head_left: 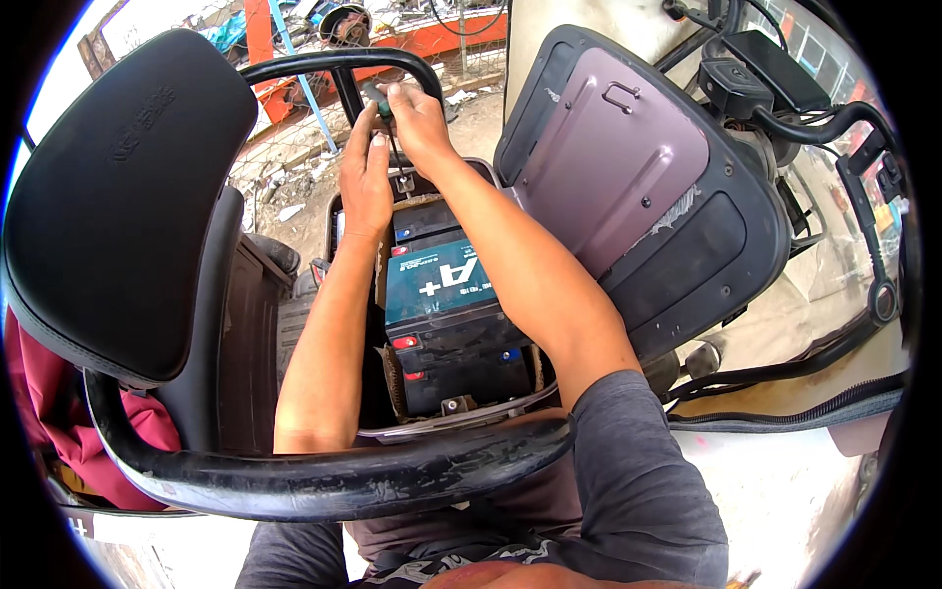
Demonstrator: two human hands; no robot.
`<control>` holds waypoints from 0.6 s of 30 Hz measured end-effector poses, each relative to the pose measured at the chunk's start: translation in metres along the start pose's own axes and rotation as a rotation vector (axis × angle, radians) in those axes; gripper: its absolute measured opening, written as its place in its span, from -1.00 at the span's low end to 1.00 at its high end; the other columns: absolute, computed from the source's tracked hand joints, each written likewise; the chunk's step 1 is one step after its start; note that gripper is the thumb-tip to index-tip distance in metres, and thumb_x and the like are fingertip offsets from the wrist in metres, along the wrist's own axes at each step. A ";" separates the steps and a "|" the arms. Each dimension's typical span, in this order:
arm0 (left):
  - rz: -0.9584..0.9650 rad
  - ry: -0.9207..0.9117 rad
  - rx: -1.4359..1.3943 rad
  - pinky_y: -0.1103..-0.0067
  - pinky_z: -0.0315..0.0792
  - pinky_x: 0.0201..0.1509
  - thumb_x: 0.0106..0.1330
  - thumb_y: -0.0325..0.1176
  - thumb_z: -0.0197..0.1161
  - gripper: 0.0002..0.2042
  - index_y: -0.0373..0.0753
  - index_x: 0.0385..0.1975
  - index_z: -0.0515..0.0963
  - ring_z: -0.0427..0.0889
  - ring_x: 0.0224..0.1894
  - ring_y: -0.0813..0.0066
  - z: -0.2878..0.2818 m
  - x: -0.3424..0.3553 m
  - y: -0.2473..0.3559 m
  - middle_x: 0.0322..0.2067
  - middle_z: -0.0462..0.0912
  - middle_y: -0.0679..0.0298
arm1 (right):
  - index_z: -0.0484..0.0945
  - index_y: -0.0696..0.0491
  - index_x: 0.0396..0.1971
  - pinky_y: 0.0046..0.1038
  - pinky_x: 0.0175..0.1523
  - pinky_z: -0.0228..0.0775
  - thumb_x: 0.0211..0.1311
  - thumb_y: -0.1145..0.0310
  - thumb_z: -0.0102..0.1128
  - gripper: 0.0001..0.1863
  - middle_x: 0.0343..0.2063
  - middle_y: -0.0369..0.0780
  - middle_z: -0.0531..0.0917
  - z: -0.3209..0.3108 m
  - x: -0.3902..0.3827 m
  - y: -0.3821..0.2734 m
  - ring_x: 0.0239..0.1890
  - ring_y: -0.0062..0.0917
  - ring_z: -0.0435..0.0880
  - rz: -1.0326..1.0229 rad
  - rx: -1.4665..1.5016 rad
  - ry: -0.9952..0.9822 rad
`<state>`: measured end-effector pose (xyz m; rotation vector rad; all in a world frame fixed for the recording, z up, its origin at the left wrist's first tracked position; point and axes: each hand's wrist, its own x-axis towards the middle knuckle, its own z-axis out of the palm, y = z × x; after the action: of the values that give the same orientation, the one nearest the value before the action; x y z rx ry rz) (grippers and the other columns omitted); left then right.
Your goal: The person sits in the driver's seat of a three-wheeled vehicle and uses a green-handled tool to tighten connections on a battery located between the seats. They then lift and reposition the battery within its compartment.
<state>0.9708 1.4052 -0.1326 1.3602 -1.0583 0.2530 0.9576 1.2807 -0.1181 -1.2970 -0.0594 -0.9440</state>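
Above an open compartment, my right hand (pixel 417 128) grips the dark green handle of a screwdriver (pixel 382 104), its thin shaft pointing down toward a small metal bracket (pixel 403 185) at the compartment's far rim. My left hand (pixel 365 182) is beside it, fingers pressed together against the tool. Inside sit several black batteries (pixel 461 378) with red and blue terminals, the upper one bearing a teal label (pixel 422 280). Cardboard (pixel 391 383) lines the sides.
A raised seat lid (pixel 608 147) leans right, near handlebars (pixel 814 128). A black backrest (pixel 118 206) and maroon cloth (pixel 69 412) are left. A black tubular rail (pixel 324 486) crosses near me. Beyond are wire fencing (pixel 294 128) and rubble-strewn ground (pixel 289 201).
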 end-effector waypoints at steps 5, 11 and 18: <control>-0.002 0.021 -0.013 0.37 0.16 0.50 0.49 -0.25 0.01 -0.48 -0.36 0.39 0.33 0.38 0.40 0.13 0.002 0.000 -0.009 0.36 0.39 -0.05 | 0.64 0.21 -0.07 -0.49 -0.06 0.47 0.58 0.15 0.04 -0.61 -0.24 -0.27 0.65 -0.001 -0.001 0.000 -0.21 -0.61 0.60 0.043 0.039 -0.138; 0.072 0.187 0.381 0.31 0.16 0.50 0.47 -0.34 0.02 -0.47 -0.33 0.42 0.25 0.29 0.45 0.18 -0.005 0.002 -0.019 0.41 0.28 0.02 | 0.66 0.16 -0.18 -0.52 -0.19 0.45 0.58 0.10 0.02 -0.59 -0.37 -0.26 0.69 0.000 0.003 0.006 -0.34 -0.62 0.60 0.174 0.130 -0.019; 0.010 0.139 0.014 0.30 0.22 0.49 0.44 -0.42 0.08 -0.51 -0.32 0.36 0.32 0.31 0.43 0.20 -0.005 0.007 -0.014 0.36 0.31 0.05 | 0.50 0.16 -0.15 -0.52 -0.32 0.51 0.58 0.16 0.04 -0.68 -0.37 -0.21 0.67 -0.008 0.008 0.003 -0.45 -0.62 0.65 0.165 0.099 0.056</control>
<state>0.9870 1.4034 -0.1363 1.3307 -0.9485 0.3576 0.9606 1.2699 -0.1189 -1.1645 0.0430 -0.8258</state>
